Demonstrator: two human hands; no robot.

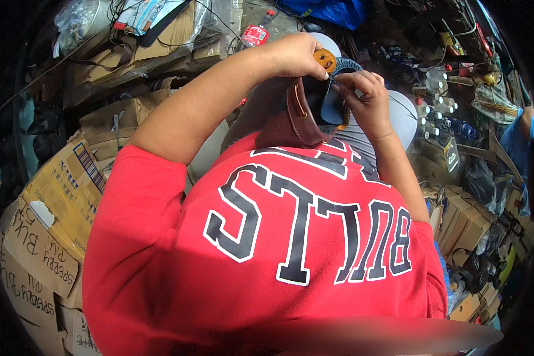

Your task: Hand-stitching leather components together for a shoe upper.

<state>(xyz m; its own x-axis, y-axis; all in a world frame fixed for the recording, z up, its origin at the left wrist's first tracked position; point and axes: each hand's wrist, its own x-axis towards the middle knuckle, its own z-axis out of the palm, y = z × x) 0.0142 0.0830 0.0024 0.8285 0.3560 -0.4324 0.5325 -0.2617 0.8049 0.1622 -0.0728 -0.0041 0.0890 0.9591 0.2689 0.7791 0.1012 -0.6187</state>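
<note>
A brown leather shoe [285,129] with a lace threaded along its side and a dark inside rests against my lap, close to my red shirt. My left hand [299,56] pinches its far rim between thumb and fingers. Beside those fingertips shows a round orange-brown piece [324,60] with small dark holes. At the right of the opening, my right hand [365,98] is closed in a pinch. Its fingertips nearly meet my left thumb, and what they hold is too small to tell. Dark blue ribbed material [347,65] shows behind the hands.
Cardboard boxes [65,196] are piled at my left. A bottle with a red label [255,35] lies beyond my left forearm, near a blue plastic sheet [332,12]. Several small bottles [438,83] stand at the right, above more cardboard [466,216].
</note>
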